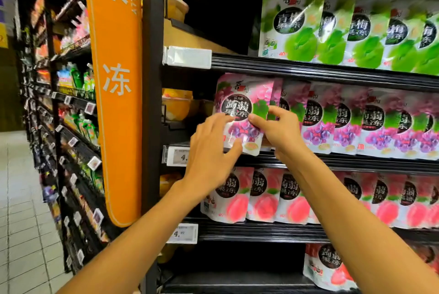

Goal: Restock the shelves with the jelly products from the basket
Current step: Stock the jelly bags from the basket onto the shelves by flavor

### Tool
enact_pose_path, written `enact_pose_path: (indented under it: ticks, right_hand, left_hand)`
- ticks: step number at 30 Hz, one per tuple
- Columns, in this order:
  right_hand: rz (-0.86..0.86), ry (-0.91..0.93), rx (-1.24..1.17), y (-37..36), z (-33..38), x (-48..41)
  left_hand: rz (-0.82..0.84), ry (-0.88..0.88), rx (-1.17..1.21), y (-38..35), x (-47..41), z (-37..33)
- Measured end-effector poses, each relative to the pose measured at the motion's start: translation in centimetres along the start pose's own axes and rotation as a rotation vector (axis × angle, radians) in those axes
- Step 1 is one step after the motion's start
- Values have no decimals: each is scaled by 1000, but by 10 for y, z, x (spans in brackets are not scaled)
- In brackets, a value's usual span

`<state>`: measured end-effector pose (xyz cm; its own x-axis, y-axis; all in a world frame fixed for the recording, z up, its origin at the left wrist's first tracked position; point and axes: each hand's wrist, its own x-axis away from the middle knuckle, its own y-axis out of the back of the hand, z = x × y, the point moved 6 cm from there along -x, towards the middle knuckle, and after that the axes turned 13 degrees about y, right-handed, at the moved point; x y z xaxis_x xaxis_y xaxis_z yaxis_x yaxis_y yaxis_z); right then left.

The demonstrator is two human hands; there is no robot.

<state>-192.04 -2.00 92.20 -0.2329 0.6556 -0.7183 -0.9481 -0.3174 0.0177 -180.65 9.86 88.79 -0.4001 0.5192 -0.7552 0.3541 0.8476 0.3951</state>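
On the middle shelf (356, 163), right hand (282, 132) pinches a grape pouch (237, 103) (left hand (209, 158) spread against it).

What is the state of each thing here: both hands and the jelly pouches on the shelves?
left hand, open, fingers resting on the front grape jelly pouch.
right hand, pinching that pouch's right edge.
front grape jelly pouch, standing at the left end of its row, held.
green plum jelly pouches, upright in a row, shelf above.
peach jelly pouches, upright in a row, shelf below.
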Motion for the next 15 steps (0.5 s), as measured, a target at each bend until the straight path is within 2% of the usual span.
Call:
enact_pose_path:
  ticks: [3, 11, 15]
  right_hand:
    - [-25, 45, 62, -8, 0, -5]
    - [12, 68, 127, -8, -5, -5]
    - [10, 182, 448, 7, 1, 0]
  left_hand:
    - [21, 24, -114, -15, 2, 5]
    - [74, 36, -172, -34, 0, 20]
    - [60, 17, -187, -33, 3, 19]
